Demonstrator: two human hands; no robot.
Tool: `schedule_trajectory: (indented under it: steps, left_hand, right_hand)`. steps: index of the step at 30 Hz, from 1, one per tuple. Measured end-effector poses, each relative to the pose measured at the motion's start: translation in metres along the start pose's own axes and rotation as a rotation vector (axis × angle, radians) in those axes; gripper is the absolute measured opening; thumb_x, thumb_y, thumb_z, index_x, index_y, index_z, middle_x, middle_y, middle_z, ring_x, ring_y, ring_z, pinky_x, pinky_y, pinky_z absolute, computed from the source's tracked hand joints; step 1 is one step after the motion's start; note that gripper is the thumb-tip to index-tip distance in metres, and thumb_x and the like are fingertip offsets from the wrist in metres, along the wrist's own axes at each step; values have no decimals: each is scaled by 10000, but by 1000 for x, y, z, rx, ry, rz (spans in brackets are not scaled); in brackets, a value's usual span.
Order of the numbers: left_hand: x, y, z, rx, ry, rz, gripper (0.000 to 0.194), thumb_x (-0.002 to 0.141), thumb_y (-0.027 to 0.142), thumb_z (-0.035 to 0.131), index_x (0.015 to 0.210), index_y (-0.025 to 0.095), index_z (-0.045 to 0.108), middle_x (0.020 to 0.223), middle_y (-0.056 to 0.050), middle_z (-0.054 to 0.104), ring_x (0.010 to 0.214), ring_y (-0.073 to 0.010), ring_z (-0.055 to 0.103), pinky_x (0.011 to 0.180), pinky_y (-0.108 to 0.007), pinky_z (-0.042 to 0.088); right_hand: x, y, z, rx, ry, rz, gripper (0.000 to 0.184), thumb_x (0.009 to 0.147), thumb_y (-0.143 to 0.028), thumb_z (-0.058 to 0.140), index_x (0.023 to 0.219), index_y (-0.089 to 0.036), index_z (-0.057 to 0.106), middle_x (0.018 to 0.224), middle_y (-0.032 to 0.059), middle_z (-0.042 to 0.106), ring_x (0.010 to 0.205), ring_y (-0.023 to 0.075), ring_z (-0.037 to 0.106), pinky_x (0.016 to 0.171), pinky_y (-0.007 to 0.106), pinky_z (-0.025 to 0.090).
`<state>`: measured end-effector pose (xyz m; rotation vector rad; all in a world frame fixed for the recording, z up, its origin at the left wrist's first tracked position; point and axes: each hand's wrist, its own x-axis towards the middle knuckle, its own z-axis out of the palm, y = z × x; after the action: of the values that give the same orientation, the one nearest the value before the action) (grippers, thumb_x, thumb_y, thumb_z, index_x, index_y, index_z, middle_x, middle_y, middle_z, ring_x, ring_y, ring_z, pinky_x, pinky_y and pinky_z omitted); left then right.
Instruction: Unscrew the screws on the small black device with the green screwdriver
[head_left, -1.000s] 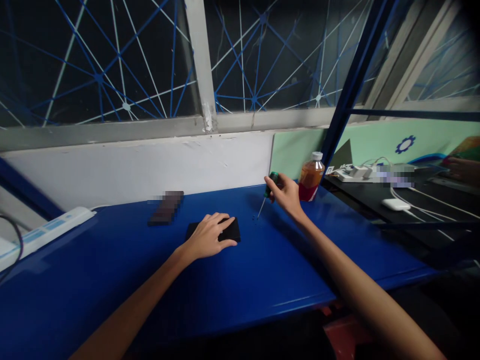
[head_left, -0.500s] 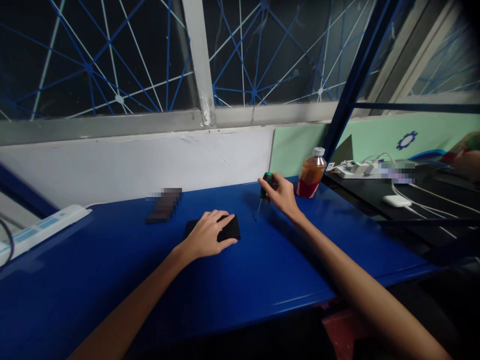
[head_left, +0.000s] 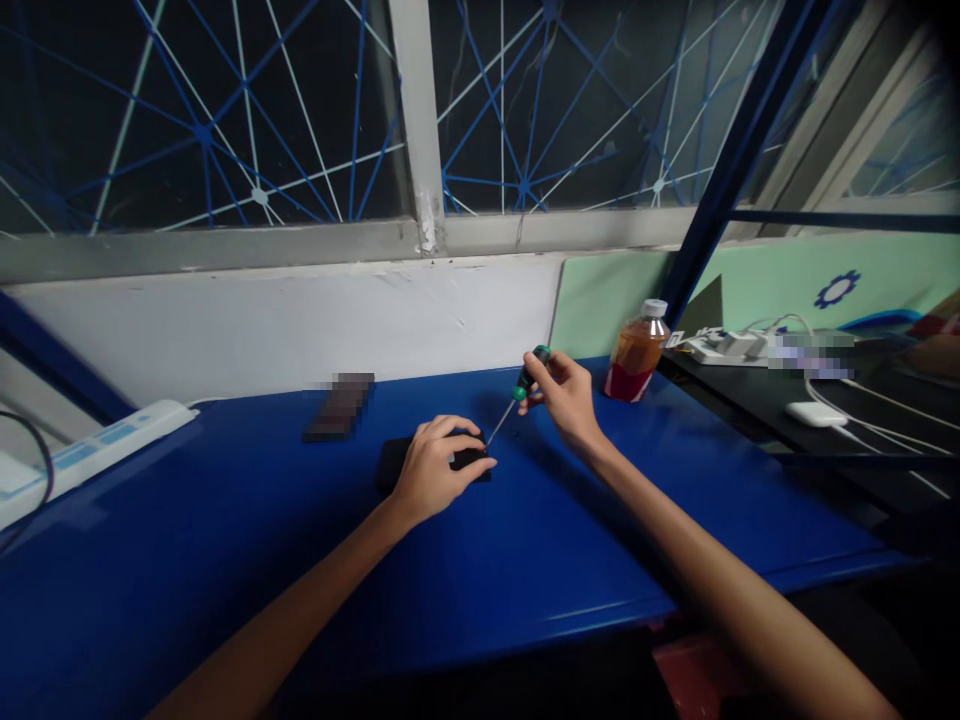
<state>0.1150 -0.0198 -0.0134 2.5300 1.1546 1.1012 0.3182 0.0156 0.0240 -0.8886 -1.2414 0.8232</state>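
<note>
A flat black box (head_left: 394, 462) lies on the blue table. My left hand (head_left: 437, 468) is over its right part, fingers curved across the top, with thumb and forefinger near its right end. In my right hand (head_left: 570, 400) is a screwdriver (head_left: 529, 378) with a black and green handle, gripped between thumb and fingers. Its thin metal shaft slants down to the left, and the tip meets the box's right end between my left thumb and forefinger. Whether a screw sits at the tip is too small to tell. Small dark bits (head_left: 517, 433) lie right of the box.
A dark, partly blurred flat object (head_left: 340, 408) lies behind the box. At the left is a white power strip (head_left: 97, 452). A bottle of orange drink (head_left: 637, 352) stands at the back right. Beyond it, a black table (head_left: 885, 395) bears cables and a white charger (head_left: 816, 414).
My right hand has tilted the screwdriver and brought its tip left, from the small bits on the table to the box. My left thumb and forefinger have moved around the box's right end.
</note>
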Motion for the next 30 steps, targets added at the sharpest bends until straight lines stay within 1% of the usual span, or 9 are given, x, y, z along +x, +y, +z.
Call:
schedule_trajectory:
  steps: [5, 10, 14, 18, 24, 30]
  left_hand:
    - [2, 2, -3, -28, 15, -10, 95, 840, 290, 698, 775, 229, 731, 1007, -48, 702, 966, -254, 625, 846, -459, 462]
    - [2, 1, -3, -44, 23, -6, 61, 819, 252, 722, 766, 223, 733, 983, -46, 705, 946, -247, 628, 838, -440, 462]
    - [3, 1, -2, -48, 49, -1, 49, 805, 215, 736, 757, 214, 735, 963, -46, 704, 929, -237, 633, 834, -417, 465]
    - [3, 0, -1, -37, 49, 4, 68, 791, 212, 749, 728, 208, 723, 954, -45, 700, 916, -237, 635, 817, -412, 465]
    - [2, -2, -1, -20, 50, 11, 99, 785, 245, 754, 713, 201, 702, 973, -49, 694, 920, -237, 633, 810, -413, 464]
    - [3, -2, -2, -36, 52, 24, 131, 781, 240, 753, 679, 194, 685, 957, -48, 700, 916, -235, 639, 818, -412, 471]
  right_hand:
    - [-2, -1, 3, 23, -22, -12, 325, 835, -504, 637, 795, -201, 527, 606, -18, 576, 440, 129, 595, 413, 293, 560]
    - [-3, -2, 2, 4, -16, -50, 307, 840, -487, 640, 829, -199, 537, 637, -15, 571, 477, 125, 609, 427, 273, 568]
    - [-4, -6, 2, 32, -31, -81, 300, 837, -474, 653, 834, -195, 544, 660, -13, 577, 482, 120, 607, 425, 271, 575]
    - [-5, -9, 3, 48, -35, -96, 291, 839, -465, 656, 850, -193, 553, 667, -11, 579, 491, 126, 619, 428, 273, 583]
    - [-7, -11, 5, 25, -51, -81, 319, 824, -482, 664, 913, -190, 573, 705, -3, 599, 507, 130, 630, 441, 280, 596]
    - [-8, -12, 5, 33, -54, -150, 265, 829, -410, 687, 926, -183, 591, 723, -6, 606, 486, 114, 624, 421, 258, 578]
